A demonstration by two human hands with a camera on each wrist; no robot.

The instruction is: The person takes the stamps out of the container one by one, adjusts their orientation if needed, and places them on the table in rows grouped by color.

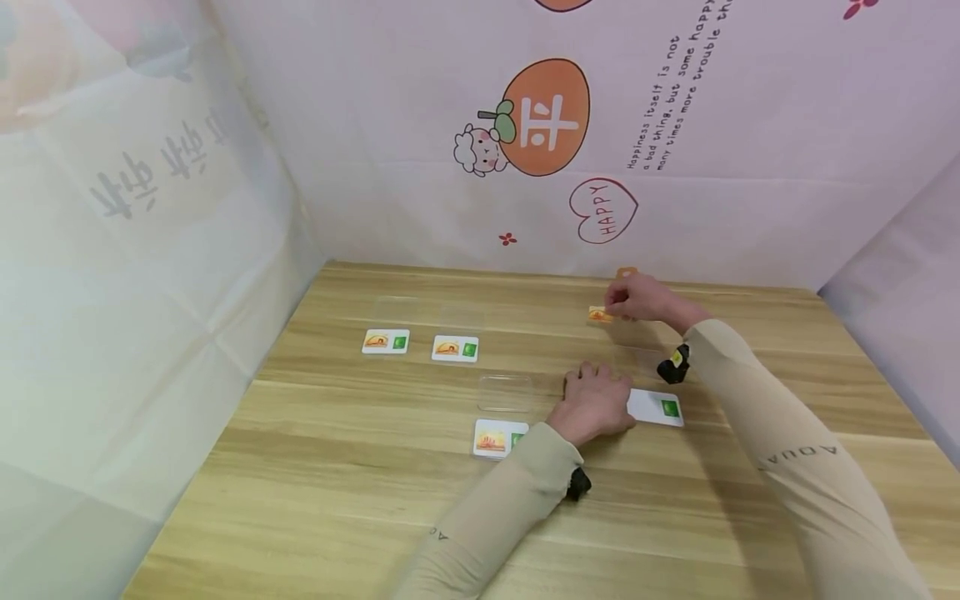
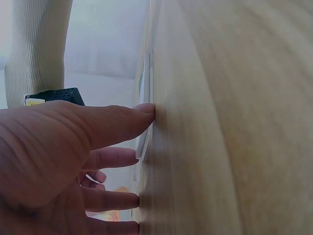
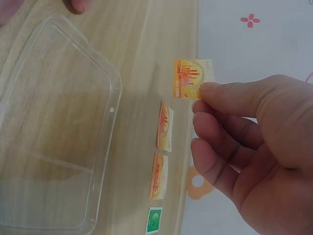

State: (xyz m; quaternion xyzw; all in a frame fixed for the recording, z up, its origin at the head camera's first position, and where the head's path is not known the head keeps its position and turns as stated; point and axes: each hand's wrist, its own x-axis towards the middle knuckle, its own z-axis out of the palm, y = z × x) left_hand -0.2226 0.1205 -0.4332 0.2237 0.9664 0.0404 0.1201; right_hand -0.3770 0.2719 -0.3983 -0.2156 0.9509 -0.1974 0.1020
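Note:
My right hand (image 1: 641,298) pinches a small orange-and-yellow stamp (image 3: 190,78) between thumb and forefinger, lifted over the far side of the table. Below those fingers in the right wrist view lie two more orange stamps (image 3: 165,127) and a green stamp (image 3: 154,219). My left hand (image 1: 596,404) rests with spread fingers at the left end of a white card (image 1: 652,407) bearing a green stamp. In the left wrist view, the thumb (image 2: 117,125) touches the card's edge, and the other fingertips come down to the tabletop.
A clear plastic case (image 3: 115,93) lies between the hands. On the left stand two white cards (image 1: 386,342) with orange and green stamps; a third card (image 1: 491,437) is partly behind the left sleeve. Another clear case (image 1: 505,393) lies above it. A printed cloth wall (image 1: 420,167) borders the table's back.

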